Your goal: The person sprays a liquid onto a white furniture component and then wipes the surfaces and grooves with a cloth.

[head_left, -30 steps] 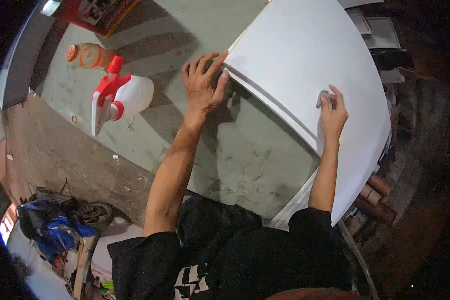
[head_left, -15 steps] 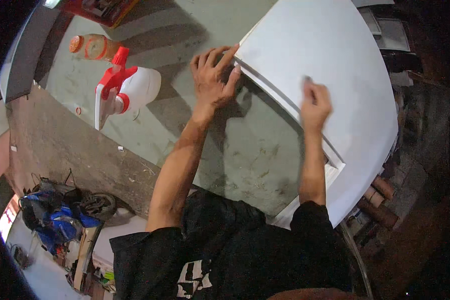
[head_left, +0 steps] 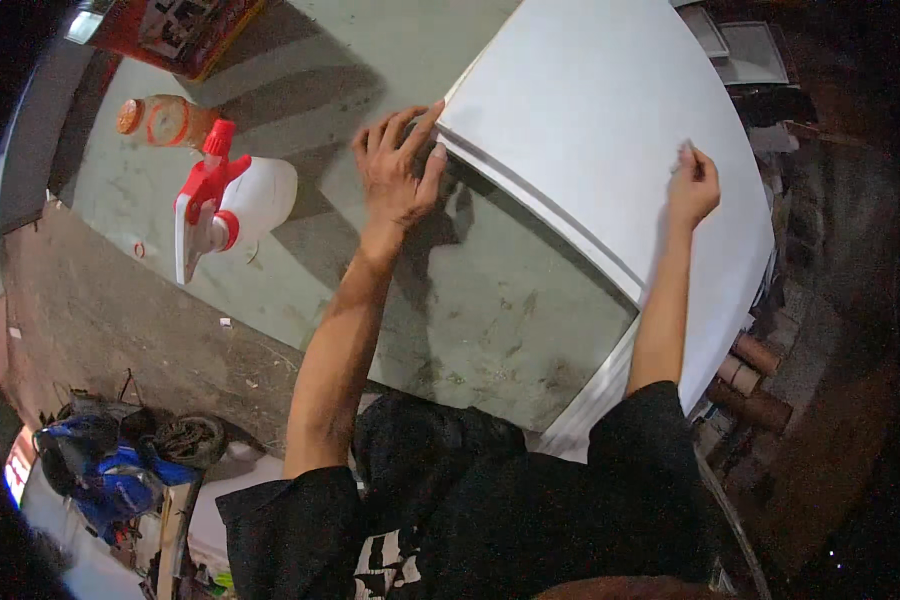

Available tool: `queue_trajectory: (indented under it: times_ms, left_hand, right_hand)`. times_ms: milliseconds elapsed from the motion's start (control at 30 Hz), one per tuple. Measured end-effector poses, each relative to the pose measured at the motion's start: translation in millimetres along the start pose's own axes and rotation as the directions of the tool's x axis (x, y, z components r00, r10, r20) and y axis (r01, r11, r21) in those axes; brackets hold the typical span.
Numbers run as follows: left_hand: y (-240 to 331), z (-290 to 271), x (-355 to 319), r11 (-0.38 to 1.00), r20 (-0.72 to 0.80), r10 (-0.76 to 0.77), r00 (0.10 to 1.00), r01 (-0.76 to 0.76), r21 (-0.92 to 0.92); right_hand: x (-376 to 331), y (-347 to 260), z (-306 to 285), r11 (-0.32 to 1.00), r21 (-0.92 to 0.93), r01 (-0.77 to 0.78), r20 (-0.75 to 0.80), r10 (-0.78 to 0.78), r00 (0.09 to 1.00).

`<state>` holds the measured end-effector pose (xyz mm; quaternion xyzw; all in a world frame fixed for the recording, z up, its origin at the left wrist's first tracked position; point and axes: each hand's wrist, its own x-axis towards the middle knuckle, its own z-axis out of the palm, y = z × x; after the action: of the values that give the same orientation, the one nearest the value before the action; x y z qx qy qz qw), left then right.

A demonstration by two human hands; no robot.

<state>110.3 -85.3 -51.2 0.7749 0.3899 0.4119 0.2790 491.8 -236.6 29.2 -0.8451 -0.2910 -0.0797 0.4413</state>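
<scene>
Large white sheet [head_left: 610,130] lay over the right part of a glass tabletop [head_left: 470,310], its near edge running diagonally from top centre down to lower right. Left hand [head_left: 398,168] was flat and spread, fingers apart, fingertips pressing at the sheet's upper-left corner, palm on the glass just beside it. Right hand [head_left: 692,185] sat further right on the sheet with fingers drawn together, pinched on a small pale thing (too small to tell what, maybe a scraper or cloth bit). Spray bottle [head_left: 232,205], white with a red trigger head, lay on the glass well to the left of the left hand; an orange-capped bottle [head_left: 165,120] lay just beyond it.

Judgement: the step looked like smoothing or rubbing the sheet down. To do it well, the left hand should pin the corner firmly so the sheet cannot slide, and the right should work in even strokes with steady pressure, away from the pinned corner.
</scene>
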Motion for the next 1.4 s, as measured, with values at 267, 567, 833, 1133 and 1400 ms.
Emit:
queue_trajectory:
  times_ms: [267,567,833,1133,1400]
  left_hand:
    - [-6,7,-2,0.998,-0.003,0.018,1.000,-0.018,0.061]
    - [3,3,4,0.997,-0.010,0.032,0.999,-0.031,0.065]
    - [3,-6,2,1.000,-0.004,0.011,1.000,-0.011,0.010]
    - [-7,-6,0,1.000,-0.008,0.017,1.000,-0.017,-0.016]
    - [-5,-7,1,0.999,0.020,-0.006,1.000,0.007,-0.045]
  right_hand:
    - [-118,-106,119,0.951,0.161,0.265,0.546,-0.309,0.779]
    - [-120,-174,87,0.853,0.383,0.355,0.515,-0.516,0.685]
    - [-131,-159,85,0.893,0.319,0.318,0.632,-0.451,0.630]
    - [-136,-158,108,0.814,0.400,0.422,0.600,-0.580,0.551]
    - [-140,-158,111,0.795,0.335,0.506,0.598,-0.594,0.538]
